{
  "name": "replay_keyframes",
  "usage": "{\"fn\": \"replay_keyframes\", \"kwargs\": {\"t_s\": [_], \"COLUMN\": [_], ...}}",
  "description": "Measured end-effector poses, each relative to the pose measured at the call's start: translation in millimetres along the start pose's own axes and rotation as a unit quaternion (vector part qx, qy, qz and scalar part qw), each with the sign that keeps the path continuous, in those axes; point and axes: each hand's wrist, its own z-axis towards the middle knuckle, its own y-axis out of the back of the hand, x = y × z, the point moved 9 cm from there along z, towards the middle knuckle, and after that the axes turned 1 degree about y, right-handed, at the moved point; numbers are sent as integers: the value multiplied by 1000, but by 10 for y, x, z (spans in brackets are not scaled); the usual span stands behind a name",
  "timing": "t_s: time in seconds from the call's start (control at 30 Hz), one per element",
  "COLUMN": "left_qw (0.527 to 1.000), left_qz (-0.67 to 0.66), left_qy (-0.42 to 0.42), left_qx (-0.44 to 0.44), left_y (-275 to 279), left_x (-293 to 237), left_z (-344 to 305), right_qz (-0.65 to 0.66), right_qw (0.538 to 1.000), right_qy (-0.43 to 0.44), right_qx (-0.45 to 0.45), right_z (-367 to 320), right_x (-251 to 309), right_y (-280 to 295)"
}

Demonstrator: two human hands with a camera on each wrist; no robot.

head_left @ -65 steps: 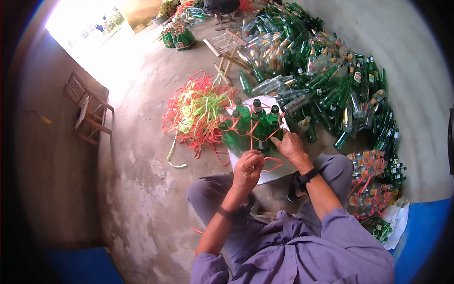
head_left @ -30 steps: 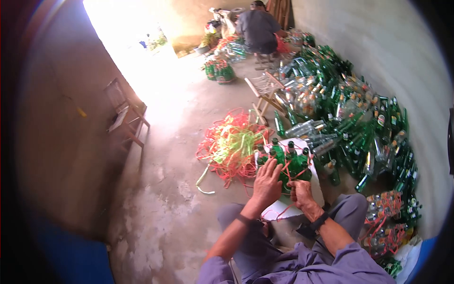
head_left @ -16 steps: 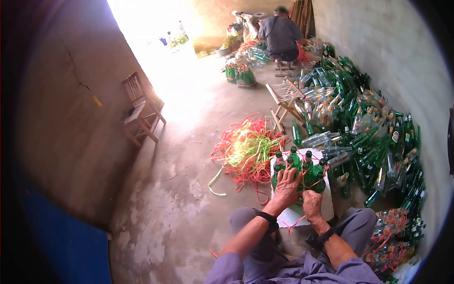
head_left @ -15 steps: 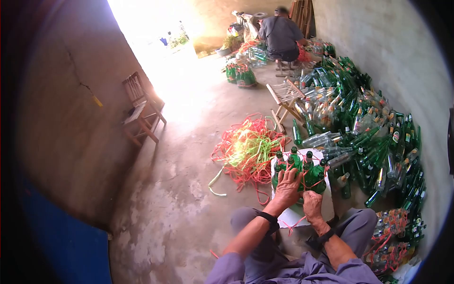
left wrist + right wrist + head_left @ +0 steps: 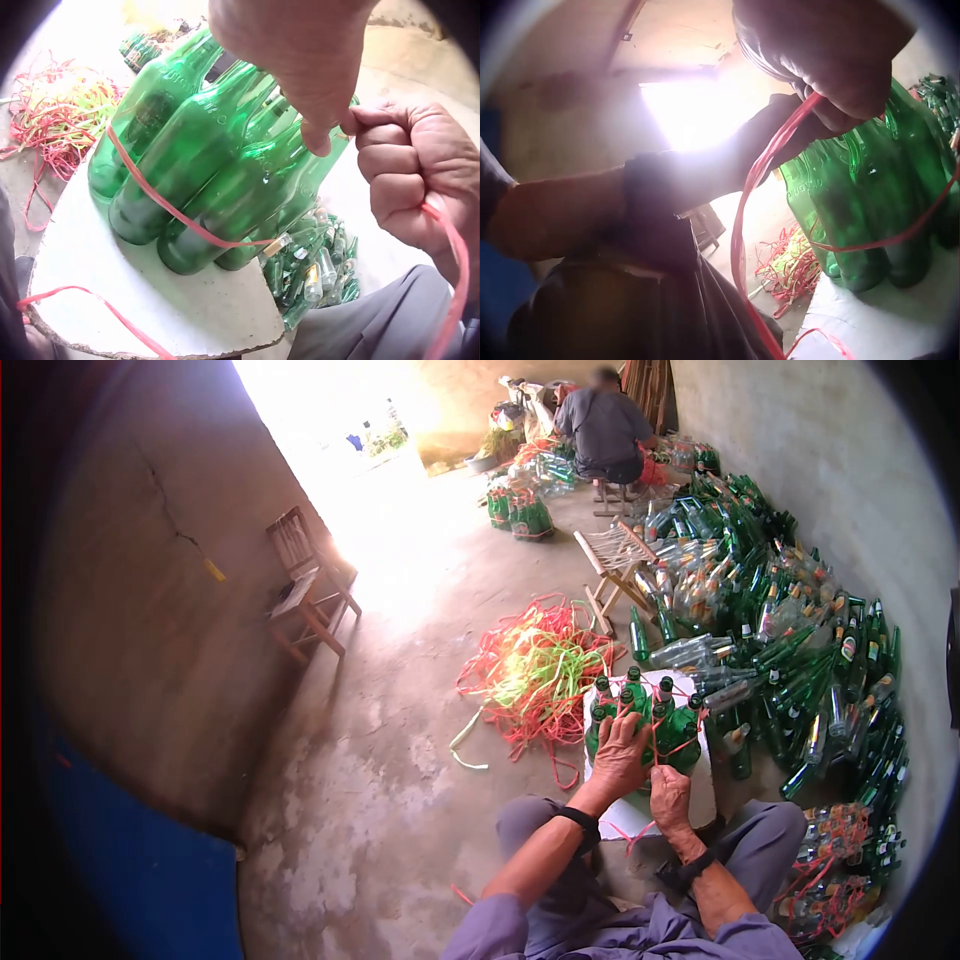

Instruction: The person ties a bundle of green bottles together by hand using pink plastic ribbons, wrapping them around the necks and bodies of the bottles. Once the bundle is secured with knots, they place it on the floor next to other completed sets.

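Observation:
A cluster of green glass bottles (image 5: 650, 715) stands upright on a white board (image 5: 705, 795) in front of my knees, with a red plastic strap (image 5: 172, 210) wound around the bottles. My left hand (image 5: 620, 745) lies spread on the near side of the bottles (image 5: 202, 165), its thumb pressing a bottle neck. My right hand (image 5: 668, 792) is a fist just behind it. In the left wrist view the right hand (image 5: 409, 184) grips the strap's loose end (image 5: 450, 255). The right wrist view shows that strap (image 5: 769, 165) looping down from the fist.
A tangle of red and yellow straps (image 5: 535, 670) lies left of the board. Loose bottles are heaped (image 5: 790, 620) along the right wall. Tied bundles (image 5: 830, 860) sit by my right knee. A folding stool (image 5: 615, 565), a wooden chair (image 5: 310, 585) and another seated person (image 5: 605, 425) lie beyond.
My left hand left the strap at the board's front and came to rest on the bottles. My right hand drew back from the bottles into a fist on the strap. The view lifted.

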Motion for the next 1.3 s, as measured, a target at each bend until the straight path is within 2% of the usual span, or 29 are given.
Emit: {"fn": "replay_keyframes", "kwargs": {"t_s": [0.17,0.3,0.5,1.3], "left_qw": [1000,1000,1000,999], "left_qz": [3,-9,-12,-29], "left_qy": [0,3,4,2], "left_qx": [-12,-11,-15,-18], "left_y": [-1,-13,9,35], "left_x": [-3,14,-2,26], "left_z": [4,2,-10,-33], "right_qz": [-45,-70,-98,-158], "right_qw": [996,995,988,979], "right_qy": [78,73,121,127], "right_qx": [-6,18,7,-28], "right_z": [-40,-20,-64,-107], "right_x": [134,175,135,280], "right_y": [26,23,11,64]}}
